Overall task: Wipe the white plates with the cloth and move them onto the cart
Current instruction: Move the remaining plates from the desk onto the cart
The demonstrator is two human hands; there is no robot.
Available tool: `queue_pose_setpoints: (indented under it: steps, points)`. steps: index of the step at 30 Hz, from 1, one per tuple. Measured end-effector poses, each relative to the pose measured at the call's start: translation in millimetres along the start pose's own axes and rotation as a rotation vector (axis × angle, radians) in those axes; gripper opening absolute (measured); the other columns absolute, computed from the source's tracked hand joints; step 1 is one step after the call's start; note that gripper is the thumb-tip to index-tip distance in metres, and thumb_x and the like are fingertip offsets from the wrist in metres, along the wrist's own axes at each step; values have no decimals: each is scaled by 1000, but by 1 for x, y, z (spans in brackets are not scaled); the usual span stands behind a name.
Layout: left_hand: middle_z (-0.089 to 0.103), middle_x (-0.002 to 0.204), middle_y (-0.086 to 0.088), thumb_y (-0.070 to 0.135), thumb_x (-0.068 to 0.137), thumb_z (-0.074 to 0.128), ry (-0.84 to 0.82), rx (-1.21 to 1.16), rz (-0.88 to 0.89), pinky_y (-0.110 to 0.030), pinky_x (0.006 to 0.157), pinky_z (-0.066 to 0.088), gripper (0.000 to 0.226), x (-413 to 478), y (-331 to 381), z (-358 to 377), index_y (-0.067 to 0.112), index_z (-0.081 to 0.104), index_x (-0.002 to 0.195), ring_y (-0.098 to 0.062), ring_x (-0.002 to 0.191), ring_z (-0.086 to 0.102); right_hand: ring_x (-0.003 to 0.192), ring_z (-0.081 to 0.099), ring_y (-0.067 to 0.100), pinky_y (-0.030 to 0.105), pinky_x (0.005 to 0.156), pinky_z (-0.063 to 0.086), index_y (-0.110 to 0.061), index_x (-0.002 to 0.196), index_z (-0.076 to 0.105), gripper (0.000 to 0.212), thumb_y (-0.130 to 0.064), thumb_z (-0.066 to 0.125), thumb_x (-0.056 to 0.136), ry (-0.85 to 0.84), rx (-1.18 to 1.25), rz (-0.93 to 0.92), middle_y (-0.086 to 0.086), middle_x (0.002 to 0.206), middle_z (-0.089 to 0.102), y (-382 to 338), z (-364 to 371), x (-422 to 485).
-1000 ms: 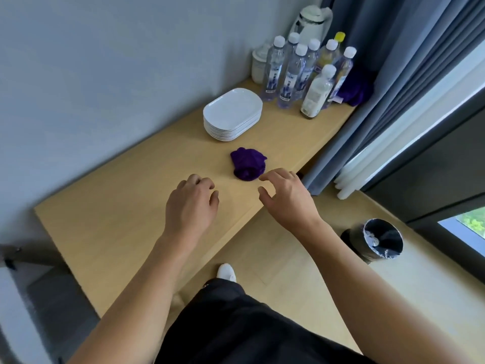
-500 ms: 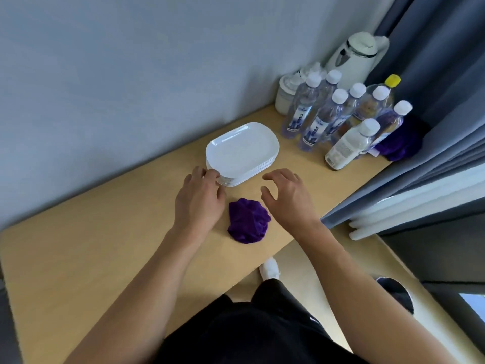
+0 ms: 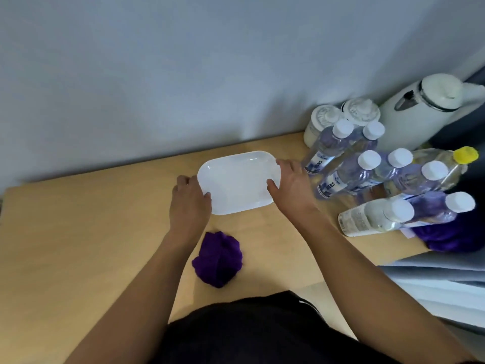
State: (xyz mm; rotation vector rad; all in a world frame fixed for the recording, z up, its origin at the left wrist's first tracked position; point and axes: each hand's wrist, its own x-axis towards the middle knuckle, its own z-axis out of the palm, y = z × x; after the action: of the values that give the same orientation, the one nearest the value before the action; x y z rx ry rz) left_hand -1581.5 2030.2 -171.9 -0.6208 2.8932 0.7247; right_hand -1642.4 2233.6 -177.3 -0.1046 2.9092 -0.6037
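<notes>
One wooden table (image 3: 78, 232), white plates (image 3: 236, 182) on it, grey wall (image 3: 157, 74) behind

Your white rounded-rectangle plates (image 3: 237, 182) flat on wooden table (image 3: 78, 232) by wall; crumpled purple cloth (image 3: 217, 258) near, toward you.

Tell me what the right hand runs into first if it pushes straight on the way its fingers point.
The white plate: the right hand holds its right end, fingers aimed away and slightly left. Past the rim there seems to be only bare table, then the wall; depth is unclear.
</notes>
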Motion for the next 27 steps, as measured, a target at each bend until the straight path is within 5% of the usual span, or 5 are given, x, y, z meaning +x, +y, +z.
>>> queue_pose_setpoints:
  steps: [6, 13, 20, 27]
  points:
    - [49, 114, -15, 9, 92, 54, 22, -59, -101, -32, 76, 42, 28, 2, 2, 14, 1, 60, 118, -31, 94, 55, 120, 47, 33, 38, 101, 39, -6, 138, 42, 52, -26, 56, 92, -119, 15, 48, 16, 136, 42, 6, 3, 11]
    - [49, 114, -17, -1, 90, 53, 79, -132, -179, -31, 77, 39, 26, 3, 8, 19, -1, 62, 115, -34, 95, 54, 115, 52, 27, 31, 84, 40, -7, 130, 50, 47, -29, 60, 90, -86, 167, 96, 10, 132, 46, 10, -5, 19]
    - [48, 120, -8, 1, 90, 54, 170, -304, -207, -27, 77, 38, 37, -13, 10, 7, 8, 58, 126, -20, 84, 51, 113, 54, 26, 25, 74, 34, -8, 132, 45, 43, -12, 56, 91, -11, 200, 70, 9, 128, 53, 1, -9, 8]
    - [46, 116, -5, 0, 91, 53, 307, -371, -278, -27, 76, 40, 37, -52, -42, -31, 7, 59, 126, -24, 89, 57, 122, 49, 23, 31, 101, 41, -9, 139, 44, 50, -7, 54, 90, -73, 293, -145, 6, 134, 52, -58, 3, -19]
